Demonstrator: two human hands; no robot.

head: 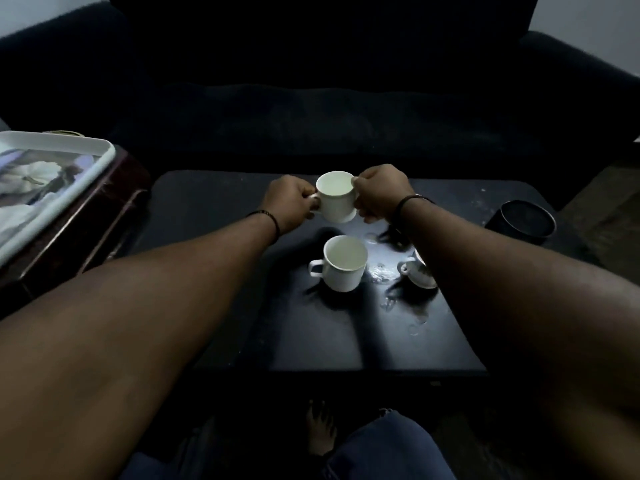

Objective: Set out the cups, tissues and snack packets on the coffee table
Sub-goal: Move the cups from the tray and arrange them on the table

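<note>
Bare forearms, a band on each wrist, dark blue trousers, bare foot

Both forearms are uncovered, with no sleeve reaching into view. The left hand (290,202) has a thin dark beaded bracelet (269,219) round its wrist; the right hand (379,192) has a thin dark band (408,201) round its wrist, smooth as far as the dim light lets one tell. At 6 o'clock in the head view a knee in dark blue, denim-like trousers (388,448) shows, with what looks like a frayed patch near its top edge. Just left of it a bare foot (321,429) stands on the floor, toes pointing to 12 o'clock.
</note>
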